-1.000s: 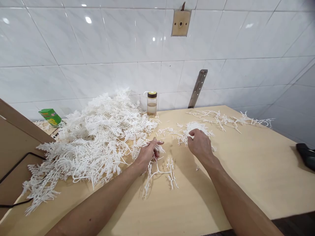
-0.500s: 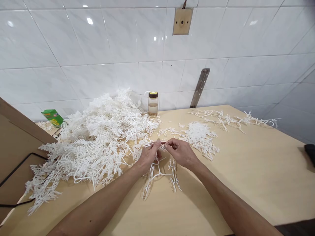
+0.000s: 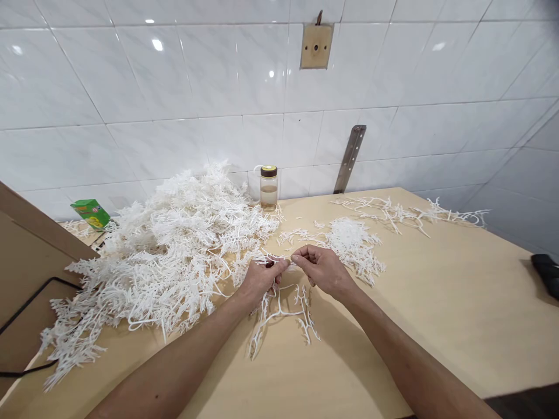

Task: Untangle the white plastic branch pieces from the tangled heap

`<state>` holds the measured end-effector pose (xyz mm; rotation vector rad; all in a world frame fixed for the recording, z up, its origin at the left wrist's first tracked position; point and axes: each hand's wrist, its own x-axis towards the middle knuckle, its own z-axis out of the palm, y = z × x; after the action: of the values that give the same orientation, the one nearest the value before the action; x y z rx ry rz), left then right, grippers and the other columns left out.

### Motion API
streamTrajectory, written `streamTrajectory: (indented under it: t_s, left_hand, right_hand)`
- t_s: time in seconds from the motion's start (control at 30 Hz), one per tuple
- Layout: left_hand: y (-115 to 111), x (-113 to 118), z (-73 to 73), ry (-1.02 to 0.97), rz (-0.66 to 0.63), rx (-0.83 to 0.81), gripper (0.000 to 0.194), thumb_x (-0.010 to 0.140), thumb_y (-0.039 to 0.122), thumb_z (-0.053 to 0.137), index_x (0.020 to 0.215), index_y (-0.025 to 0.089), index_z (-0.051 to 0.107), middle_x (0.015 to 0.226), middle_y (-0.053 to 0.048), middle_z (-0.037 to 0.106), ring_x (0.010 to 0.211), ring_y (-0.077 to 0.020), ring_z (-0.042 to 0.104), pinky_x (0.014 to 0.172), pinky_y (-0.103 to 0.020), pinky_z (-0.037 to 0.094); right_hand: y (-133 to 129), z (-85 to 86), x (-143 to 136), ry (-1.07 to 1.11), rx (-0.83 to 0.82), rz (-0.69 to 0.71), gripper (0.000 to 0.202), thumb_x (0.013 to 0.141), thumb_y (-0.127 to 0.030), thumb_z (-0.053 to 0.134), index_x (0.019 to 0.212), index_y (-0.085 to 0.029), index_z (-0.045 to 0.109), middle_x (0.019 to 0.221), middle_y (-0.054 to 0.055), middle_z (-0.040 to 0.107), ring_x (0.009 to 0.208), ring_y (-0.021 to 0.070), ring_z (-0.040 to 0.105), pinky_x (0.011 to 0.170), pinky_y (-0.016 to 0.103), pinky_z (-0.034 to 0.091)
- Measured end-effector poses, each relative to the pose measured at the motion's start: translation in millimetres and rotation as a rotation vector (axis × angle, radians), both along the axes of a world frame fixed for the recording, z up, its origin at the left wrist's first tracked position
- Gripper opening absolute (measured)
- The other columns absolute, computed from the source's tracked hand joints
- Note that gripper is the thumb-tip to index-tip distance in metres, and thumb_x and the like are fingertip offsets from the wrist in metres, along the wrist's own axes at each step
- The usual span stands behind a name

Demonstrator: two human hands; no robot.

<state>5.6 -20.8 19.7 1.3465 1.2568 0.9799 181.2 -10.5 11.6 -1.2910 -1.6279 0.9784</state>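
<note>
A white branching piece [image 3: 282,314] hangs from my left hand [image 3: 264,276], whose thumb and fingers are closed on it; its forked arms spread below over the table. My right hand [image 3: 321,269] is pinched close against the left fingertips, at a small tip of the branch; what lies between its fingertips is too small to make out. A large heap of white branched pieces [image 3: 174,233] lies left of my hands. Just beyond my right hand is a low pile of short white bits [image 3: 349,238].
A lidded jar of liquid [image 3: 268,189] stands by the tiled wall. Bare white branches [image 3: 393,210] lie at the back right. At left are a green box [image 3: 91,214] and a brown board [image 3: 39,250]. A black object [image 3: 545,273] sits at the right edge.
The view has shifted slightly. My left thumb has tilted from upright toward my right fingertips, and the hanging branch has turned a little.
</note>
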Motion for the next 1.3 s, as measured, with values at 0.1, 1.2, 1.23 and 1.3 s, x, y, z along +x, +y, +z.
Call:
streamTrajectory:
  t_s: [0.1,1.2,1.23,1.3]
  left_hand:
    - [0,-2,0.1,0.016,-0.067,-0.007,0.04,0.072,0.044,0.071,0.052,0.017,0.051,0.045,0.003,0.047,0.042,-0.0089,0.043,0.045,-0.023,0.032]
    - [3,-2,-6.2,-0.081,-0.122,-0.082,0.039,0.072,0.047,0.069,0.055,0.018,0.05,0.042,0.004,0.043,0.039,-0.008,0.036,0.04,-0.024,0.025]
    - [3,-2,-5.4,-0.074,-0.118,-0.1,0.039,0.072,0.048,0.069,0.055,0.018,0.05,0.042,0.004,0.043,0.039,-0.0083,0.037,0.041,-0.024,0.025]
    - [3,-2,-3.8,-0.069,-0.102,-0.123,0.04,0.073,0.05,0.068,0.055,0.018,0.051,0.042,0.004,0.044,0.04,-0.0085,0.037,0.041,-0.024,0.026]
  right_hand:
    - [0,-0.1,2,0.068,-0.016,0.042,0.033,0.082,-0.05,0.063,0.091,-0.019,0.068,0.057,-0.003,0.057,0.041,0.0097,0.048,0.042,0.023,0.041]
    - [-3,8.9,10,-0.178,0.066,0.124,0.027,0.088,-0.04,0.054,0.087,-0.021,0.072,0.074,0.002,0.066,0.053,0.0112,0.055,0.047,0.023,0.049]
    - [-3,8.3,9,-0.199,0.096,0.11,0.026,0.089,-0.039,0.054,0.088,-0.021,0.073,0.079,0.003,0.068,0.055,0.0119,0.057,0.048,0.024,0.05]
    - [-3,7.1,8,-0.225,0.154,0.087,0.026,0.089,-0.038,0.054,0.09,-0.022,0.074,0.09,0.005,0.072,0.062,0.0138,0.061,0.051,0.025,0.051]
